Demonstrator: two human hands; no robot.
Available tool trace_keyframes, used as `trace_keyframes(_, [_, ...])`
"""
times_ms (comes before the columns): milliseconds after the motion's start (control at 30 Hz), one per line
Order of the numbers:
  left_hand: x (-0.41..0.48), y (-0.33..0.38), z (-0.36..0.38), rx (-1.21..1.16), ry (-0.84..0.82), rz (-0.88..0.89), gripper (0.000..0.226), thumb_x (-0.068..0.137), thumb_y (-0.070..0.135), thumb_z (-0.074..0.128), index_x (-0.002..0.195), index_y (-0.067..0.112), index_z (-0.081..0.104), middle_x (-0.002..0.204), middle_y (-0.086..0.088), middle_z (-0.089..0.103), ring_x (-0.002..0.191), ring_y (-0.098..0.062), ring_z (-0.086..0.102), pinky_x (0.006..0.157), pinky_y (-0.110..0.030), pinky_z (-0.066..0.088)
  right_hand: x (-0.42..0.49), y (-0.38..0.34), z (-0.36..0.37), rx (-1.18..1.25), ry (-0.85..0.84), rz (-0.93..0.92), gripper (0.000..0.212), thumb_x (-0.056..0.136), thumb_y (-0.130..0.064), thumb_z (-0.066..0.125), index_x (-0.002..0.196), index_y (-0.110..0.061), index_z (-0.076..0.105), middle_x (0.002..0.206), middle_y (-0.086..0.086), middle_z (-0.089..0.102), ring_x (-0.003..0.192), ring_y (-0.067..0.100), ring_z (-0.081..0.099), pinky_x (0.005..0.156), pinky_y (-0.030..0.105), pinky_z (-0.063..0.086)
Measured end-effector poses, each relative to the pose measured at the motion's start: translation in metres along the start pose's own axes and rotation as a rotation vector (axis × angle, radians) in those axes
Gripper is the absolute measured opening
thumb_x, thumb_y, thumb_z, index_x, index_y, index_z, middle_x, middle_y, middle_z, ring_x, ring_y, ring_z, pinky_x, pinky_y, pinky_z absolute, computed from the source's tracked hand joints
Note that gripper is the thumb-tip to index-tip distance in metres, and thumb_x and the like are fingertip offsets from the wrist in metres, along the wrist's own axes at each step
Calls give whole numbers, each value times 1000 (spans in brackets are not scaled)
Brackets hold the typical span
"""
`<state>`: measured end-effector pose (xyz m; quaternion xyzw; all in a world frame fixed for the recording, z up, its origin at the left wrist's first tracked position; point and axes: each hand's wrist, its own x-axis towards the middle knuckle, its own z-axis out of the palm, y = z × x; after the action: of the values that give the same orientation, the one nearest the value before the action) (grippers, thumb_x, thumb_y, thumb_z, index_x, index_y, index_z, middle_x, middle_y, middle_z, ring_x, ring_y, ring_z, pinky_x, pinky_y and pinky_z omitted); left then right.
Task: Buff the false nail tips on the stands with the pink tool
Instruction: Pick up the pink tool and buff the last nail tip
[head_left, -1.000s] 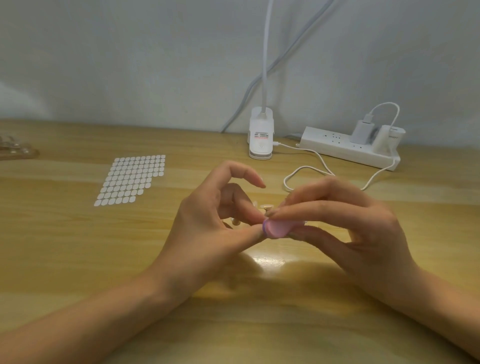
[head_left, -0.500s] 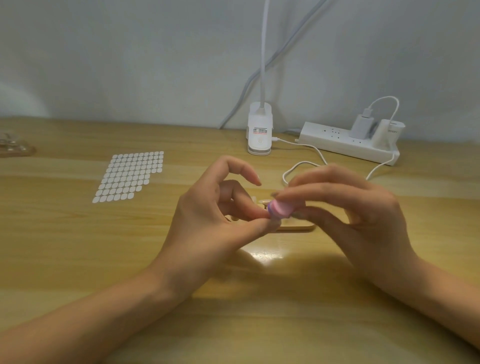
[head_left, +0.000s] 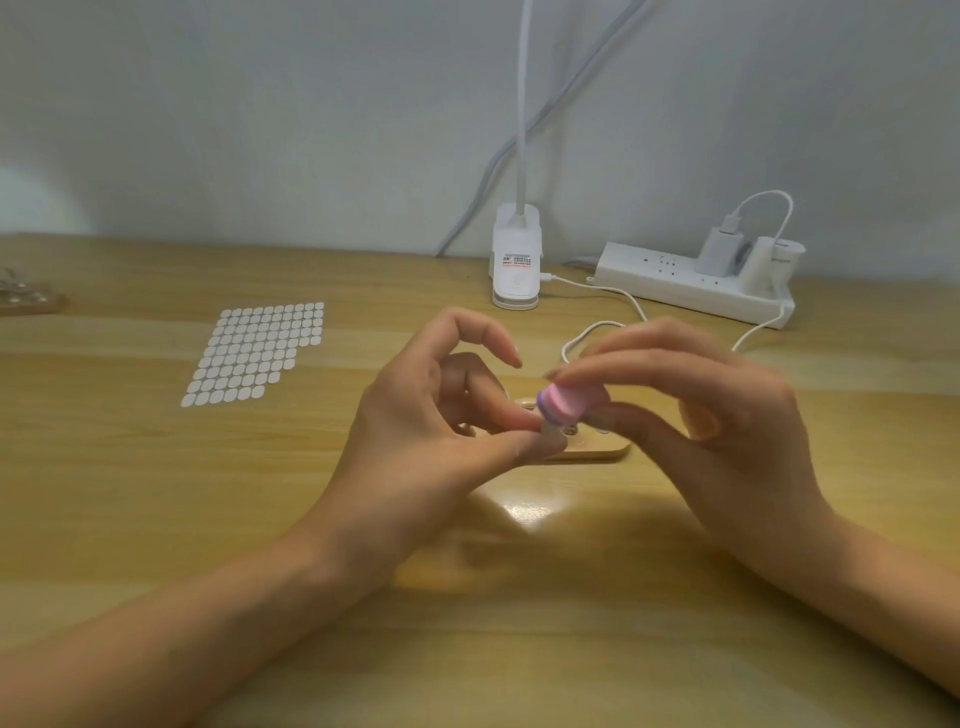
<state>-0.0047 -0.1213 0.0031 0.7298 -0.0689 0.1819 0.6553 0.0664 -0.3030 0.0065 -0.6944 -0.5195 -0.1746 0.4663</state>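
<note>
My right hand pinches a small pink buffing tool with a purple edge between thumb and fingers, above the middle of the table. My left hand pinches a small pale nail tip on its stand between thumb and middle finger, right under the tool's end. The tool touches or nearly touches the tip. A flat tan wooden base lies on the table behind the hands, mostly hidden by them.
A sheet of white oval stickers lies at the left. A white lamp clamp base, a white power strip with plugged chargers and a white cable sit at the back. Another wooden holder shows at the left edge.
The pink tool has shifted slightly up and to the right against the tip between the frames. My left hand keeps its pinch in nearly the same place.
</note>
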Motion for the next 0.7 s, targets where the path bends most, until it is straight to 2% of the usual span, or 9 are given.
trace_keyframes(100, [1,0,1,-14,-15,4,42,62,11,84,92,24,58,59,8,63,56,-3,61,57,-21,50,-2,-3,3,-12,-65,-67,14,91,-14,69,104,-16,74,103,2,68,97,19,67,84,32,52])
trace_keyframes(233, [1,-1,0,-28,-4,8,43,64,11,87,93,23,58,61,3,65,63,-11,68,66,-30,60,1,1,-1,10,29,14,17,88,-12,70,105,-16,72,100,7,69,96,23,68,83,42,53])
trace_keyframes(367, [1,-1,1,-22,-43,36,45,67,6,88,95,20,56,60,8,62,58,-3,61,58,-19,52,0,-2,1,0,-26,-38,15,91,-13,69,105,-16,72,101,4,68,96,21,67,83,36,53])
trace_keyframes(433, [1,-2,0,-6,-29,36,47,67,2,90,94,20,56,60,7,64,60,-5,65,61,-23,54,0,-2,-1,-5,0,-7,16,90,-13,70,106,-15,72,101,7,68,96,23,67,82,39,54])
trace_keyframes(567, [2,-2,0,-5,-24,64,39,67,10,84,91,24,56,60,11,60,57,-2,60,58,-18,50,0,-5,1,-47,-42,-65,17,91,-14,69,107,-16,72,101,3,67,97,17,67,84,32,53])
trace_keyframes(633, [2,-3,-1,-11,-12,61,42,65,10,86,91,23,56,60,7,61,61,-5,63,64,-22,57,0,-4,0,-31,-14,-27,21,89,-11,70,109,-15,70,101,4,67,96,19,67,83,37,53])
trace_keyframes(700, [2,-2,-2,-15,-14,68,42,65,8,86,90,23,56,61,7,61,61,-4,63,63,-20,56,1,-3,0,-18,-12,-24,19,89,-12,71,108,-14,71,101,5,67,95,20,67,82,37,53])
